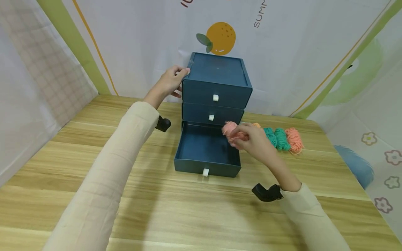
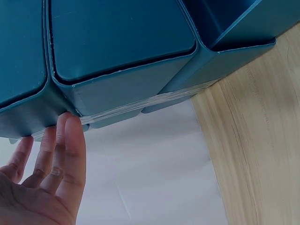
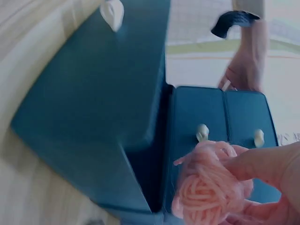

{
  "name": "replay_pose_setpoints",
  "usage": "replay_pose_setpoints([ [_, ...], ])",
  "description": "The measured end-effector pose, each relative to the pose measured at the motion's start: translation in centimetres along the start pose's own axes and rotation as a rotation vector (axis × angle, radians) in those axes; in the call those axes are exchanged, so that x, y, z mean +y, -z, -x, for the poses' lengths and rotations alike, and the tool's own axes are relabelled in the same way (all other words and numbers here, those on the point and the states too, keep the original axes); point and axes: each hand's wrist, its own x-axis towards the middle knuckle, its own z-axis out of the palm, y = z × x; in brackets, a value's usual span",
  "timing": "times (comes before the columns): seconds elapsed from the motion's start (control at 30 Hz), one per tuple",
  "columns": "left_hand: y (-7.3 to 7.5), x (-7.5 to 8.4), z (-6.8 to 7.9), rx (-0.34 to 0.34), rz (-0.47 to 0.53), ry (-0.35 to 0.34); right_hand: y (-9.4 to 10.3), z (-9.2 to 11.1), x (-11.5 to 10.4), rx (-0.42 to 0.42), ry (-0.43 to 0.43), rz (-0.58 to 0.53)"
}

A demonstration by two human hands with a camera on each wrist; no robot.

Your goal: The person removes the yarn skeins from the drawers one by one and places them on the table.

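Note:
A dark blue cabinet point(image 1: 216, 69) of three stacked drawers stands at the back of the table. Its bottom drawer point(image 1: 205, 143) is pulled out, with nothing seen inside. My left hand point(image 1: 171, 82) rests against the cabinet's upper left side; in the left wrist view its fairly straight fingers point(image 2: 70, 154) touch that side. Over the right edge of the pulled-out drawer, my right hand point(image 1: 254, 141) pinches a ball of pink yarn point(image 1: 230, 130). The right wrist view shows the pink yarn point(image 3: 208, 187) between thumb and fingers, in front of the drawer fronts.
Right of the cabinet lie green yarn skeins point(image 1: 281, 139) and a coral yarn skein point(image 1: 294, 140), with a bit of orange yarn point(image 1: 256, 124) behind my right hand. White knobs point(image 1: 205, 172) stick out from the drawer fronts. A printed cloth point(image 1: 150, 42) hangs behind the wooden table point(image 1: 176, 212).

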Motion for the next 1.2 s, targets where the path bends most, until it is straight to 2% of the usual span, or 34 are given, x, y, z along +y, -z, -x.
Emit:
replay_pose_setpoints([
  [0.3, 0.1, 0.0, 0.0, -0.009, 0.006, -0.004, 3.1, 1.7, 3.3, 0.096, -0.049, 0.001],
  [0.57, 0.1, 0.1, 0.0, -0.012, -0.005, -0.004, 4.7, 2.8, 7.5, 0.237, -0.075, 0.019],
  [0.8, 0.0, 0.1, 0.0, -0.011, -0.005, -0.001, 6.2, 4.0, 11.6, 0.250, -0.176, -0.019],
  [1.03, 0.0, 0.1, 0.0, -0.015, 0.000, -0.002, 7.3, 5.1, 15.3, 0.303, -0.297, 0.083],
  [1.2, 0.0, 0.0, -0.1, -0.011, 0.008, 0.000, 7.6, 5.9, 17.2, 0.350, -0.344, 0.117],
])
